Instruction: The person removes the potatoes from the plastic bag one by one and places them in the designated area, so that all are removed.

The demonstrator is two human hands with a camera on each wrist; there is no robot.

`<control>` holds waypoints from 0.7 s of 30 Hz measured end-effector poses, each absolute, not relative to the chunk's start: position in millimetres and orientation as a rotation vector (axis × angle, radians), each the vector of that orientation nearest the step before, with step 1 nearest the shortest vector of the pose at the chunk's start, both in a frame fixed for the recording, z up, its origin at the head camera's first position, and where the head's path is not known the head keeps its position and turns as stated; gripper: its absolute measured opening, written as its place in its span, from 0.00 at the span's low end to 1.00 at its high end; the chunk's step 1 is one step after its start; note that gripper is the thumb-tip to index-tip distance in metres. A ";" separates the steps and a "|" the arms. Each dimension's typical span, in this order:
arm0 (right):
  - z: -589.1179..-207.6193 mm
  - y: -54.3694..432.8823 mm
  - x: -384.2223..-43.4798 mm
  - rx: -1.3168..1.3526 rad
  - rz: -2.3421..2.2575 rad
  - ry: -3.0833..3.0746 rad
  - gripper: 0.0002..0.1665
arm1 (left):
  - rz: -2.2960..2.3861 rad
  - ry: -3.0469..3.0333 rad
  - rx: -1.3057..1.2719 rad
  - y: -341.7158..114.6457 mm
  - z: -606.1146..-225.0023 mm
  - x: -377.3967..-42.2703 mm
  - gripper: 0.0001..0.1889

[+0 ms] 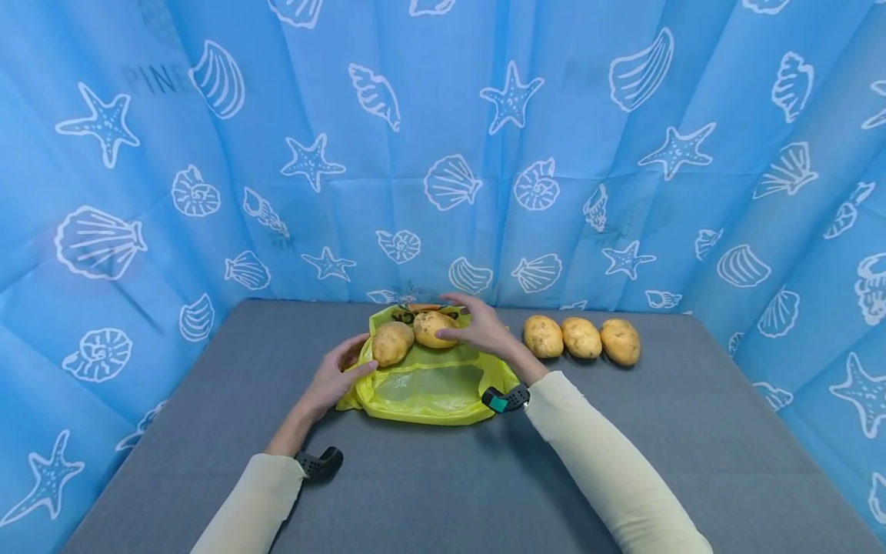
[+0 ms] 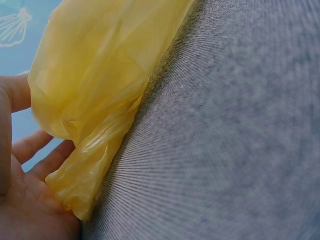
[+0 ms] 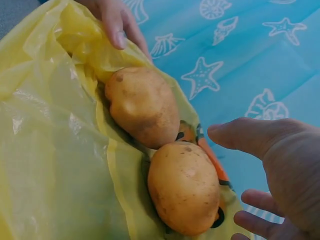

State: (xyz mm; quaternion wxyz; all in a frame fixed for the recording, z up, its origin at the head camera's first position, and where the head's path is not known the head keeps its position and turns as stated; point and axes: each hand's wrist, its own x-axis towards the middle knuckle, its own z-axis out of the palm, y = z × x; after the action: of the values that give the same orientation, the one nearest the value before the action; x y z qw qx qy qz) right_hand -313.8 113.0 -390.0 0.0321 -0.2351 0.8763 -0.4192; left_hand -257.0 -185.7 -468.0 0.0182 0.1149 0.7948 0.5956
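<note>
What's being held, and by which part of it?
Yellow bag, by its left rim, in the left hand. Right hand holds nothing: the right wrist view shows it clear of the nearest potato.

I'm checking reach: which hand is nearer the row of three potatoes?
Right. The right hand is over the right part of the yellow bag, left of the row of three potatoes; the left hand is at the bag's left side, clearly farther off.

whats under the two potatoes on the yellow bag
The bag spreads beneath both potatoes, and an orange and black patch shows along their far side. The part directly under them is covered, so how far that patch runs can't be seen.
</note>
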 end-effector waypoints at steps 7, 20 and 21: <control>-399.2 105.4 -321.6 -0.743 -1.259 2.721 0.40 | 1.832 2.473 0.347 -185.3 -466.5 -257.2 0.34; -404.4 104.6 -323.1 -0.683 -1.326 2.708 0.38 | 1.836 2.467 0.332 -185.6 -468.3 -259.6 0.34; -404.8 104.5 -323.3 -0.677 -1.321 2.707 0.38 | 1.833 2.468 0.331 -185.5 -468.5 -259.6 0.34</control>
State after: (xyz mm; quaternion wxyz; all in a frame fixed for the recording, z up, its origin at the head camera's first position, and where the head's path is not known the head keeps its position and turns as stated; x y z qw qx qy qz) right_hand -323.3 104.5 -404.8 0.0271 -0.2193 0.8764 -0.4278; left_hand -259.6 -185.5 -468.5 0.0246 0.1069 0.7980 0.5926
